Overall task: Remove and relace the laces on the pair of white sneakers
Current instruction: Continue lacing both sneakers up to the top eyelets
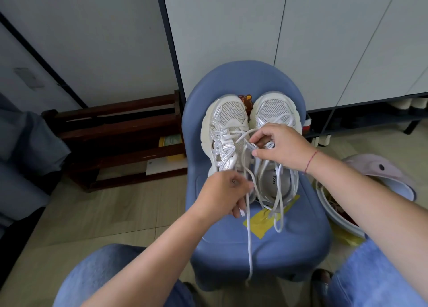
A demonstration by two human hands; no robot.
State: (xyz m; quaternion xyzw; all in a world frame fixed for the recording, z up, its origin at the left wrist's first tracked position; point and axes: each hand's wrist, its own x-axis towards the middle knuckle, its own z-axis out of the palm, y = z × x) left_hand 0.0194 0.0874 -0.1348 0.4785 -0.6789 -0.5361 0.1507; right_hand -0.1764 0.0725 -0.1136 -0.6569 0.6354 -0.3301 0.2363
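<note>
Two white sneakers stand side by side on a blue chair (231,249), toes pointing away from me. My left hand (223,192) covers the heel of the left sneaker (225,123) and grips a white lace (249,237) that trails down over the seat's front edge. My right hand (281,144) hovers over the tongue of the right sneaker (274,107) and pinches a lace end between thumb and forefinger. Loose lace loops (279,205) from the right sneaker lie on the seat.
A yellow tape patch (259,222) sticks to the seat. A dark wooden rack (120,140) stands to the left on the floor. A pale basin (342,216) and a pink slipper (379,170) sit to the right. White cabinet panels rise behind the chair. My knees frame the bottom.
</note>
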